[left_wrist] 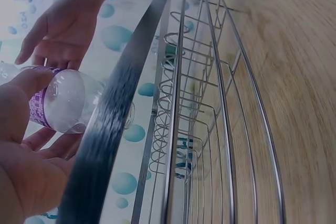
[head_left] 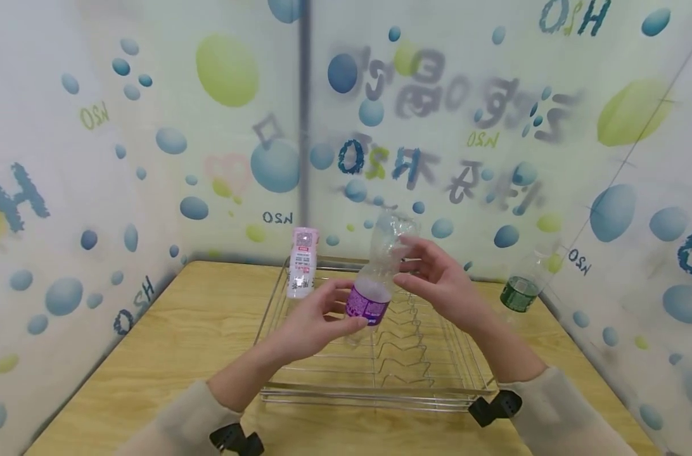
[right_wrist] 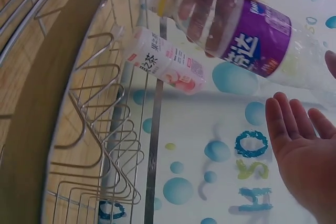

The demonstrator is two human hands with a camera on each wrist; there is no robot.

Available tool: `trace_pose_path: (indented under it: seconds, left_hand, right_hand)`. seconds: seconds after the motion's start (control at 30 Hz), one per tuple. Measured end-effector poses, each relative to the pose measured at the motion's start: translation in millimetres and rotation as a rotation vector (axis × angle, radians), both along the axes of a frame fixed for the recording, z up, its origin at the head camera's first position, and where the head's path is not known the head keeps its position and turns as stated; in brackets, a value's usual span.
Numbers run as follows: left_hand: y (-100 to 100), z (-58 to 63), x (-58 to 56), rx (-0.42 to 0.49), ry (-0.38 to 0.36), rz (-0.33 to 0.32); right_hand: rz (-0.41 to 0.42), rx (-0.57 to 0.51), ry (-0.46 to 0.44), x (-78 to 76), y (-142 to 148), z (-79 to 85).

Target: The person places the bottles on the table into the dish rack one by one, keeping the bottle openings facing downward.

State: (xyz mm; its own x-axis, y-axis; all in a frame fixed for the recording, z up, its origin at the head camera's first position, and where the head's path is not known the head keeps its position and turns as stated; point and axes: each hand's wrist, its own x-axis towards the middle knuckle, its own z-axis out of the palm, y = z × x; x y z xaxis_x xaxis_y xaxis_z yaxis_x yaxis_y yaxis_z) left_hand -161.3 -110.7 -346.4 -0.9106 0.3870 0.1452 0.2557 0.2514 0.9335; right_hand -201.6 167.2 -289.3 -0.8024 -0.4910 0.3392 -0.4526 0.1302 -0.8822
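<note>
A clear plastic soda bottle [head_left: 369, 303] with a purple label hangs upside down above the rack, its yellow cap [right_wrist: 166, 1] pointing down. My left hand [head_left: 317, 320] grips it around the label, thumb in front and fingers behind. My right hand [head_left: 445, 282] is beside the bottle's upper, base end, its fingers extended and slightly bent. In the right wrist view a gap shows between those fingers and the bottle. Below both hands stands a metal wire dish rack [head_left: 374, 391]. A pink and white peach tea bottle [head_left: 303, 263] stands upside down at the rack's back left.
A clear bottle with a green label [head_left: 519, 293] stands right of the rack, near the table's back edge. The wooden table [head_left: 169, 329] carries the rack. Printed panels [head_left: 243, 171] with bubble patterns enclose the back and sides. Wavy wire dividers run along the rack's middle.
</note>
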Motion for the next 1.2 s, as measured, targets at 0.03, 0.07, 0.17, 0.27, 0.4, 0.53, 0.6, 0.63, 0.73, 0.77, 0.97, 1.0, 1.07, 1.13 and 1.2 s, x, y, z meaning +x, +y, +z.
trace_pose_path:
  seconds: [0.03,0.07,0.17,0.27,0.4,0.53,0.6,0.63,0.73,0.77,0.97,1.0,1.07,1.13,1.2]
  left_hand:
    - [1,0.7,0.0,0.007,-0.004,-0.002]
    - [2,1.4,0.0,0.014,-0.009,-0.006]
    - [6,3.3,0.2,0.028,-0.023,-0.018]
    - [8,3.9,0.1,0.04,-0.031,-0.026]
    - [11,3.5,-0.6,0.053,-0.035,-0.031]
    - [12,2.6,-0.7,0.057,-0.046,-0.036]
    - [12,2.3,-0.4,0.061,-0.053,-0.044]
    - [12,2.2,-0.2,0.062,-0.057,-0.047]
    - [13,2.2,0.4,0.061,-0.065,-0.05]
    - [13,2.3,0.6,0.061,-0.07,-0.05]
    - [9,2.3,1.4,0.054,-0.075,-0.046]
    - [9,2.4,1.3,0.054,-0.074,-0.045]
    - [8,2.5,1.2,0.055,-0.075,-0.043]
    - [7,2.6,0.9,0.056,-0.075,-0.042]
    - [7,2.4,0.6,0.056,-0.075,-0.043]
  right_hand:
    - [0.0,0.008,-0.006,-0.1,-1,-0.3]
    - [-0.002,0.016,-0.008,-0.2,-3,-0.2]
    - [-0.012,0.037,0.0,0.3,-6,1.4]
    - [-0.018,0.054,0.011,1.3,-8,3.9]
    - [-0.011,0.058,0.005,2.3,-8,5.4]
    - [-0.002,0.073,-0.019,3.5,-8,4.5]
    - [0.0,0.081,-0.035,4.3,-8,3.7]
    - [0.0,0.085,-0.042,4.8,-8,3.5]
    - [-0.003,0.094,-0.065,6.2,-9,3.3]
    - [-0.004,0.097,-0.074,6.5,-10,3.3]
    - [-0.013,0.124,-0.106,7.1,-15,2.8]
    - [-0.012,0.128,-0.108,6.9,-16,2.9]
    - [-0.015,0.135,-0.113,6.8,-17,3.1]
    - [-0.021,0.136,-0.108,6.7,-18,3.3]
    - [-0.024,0.133,-0.099,6.6,-20,3.1]
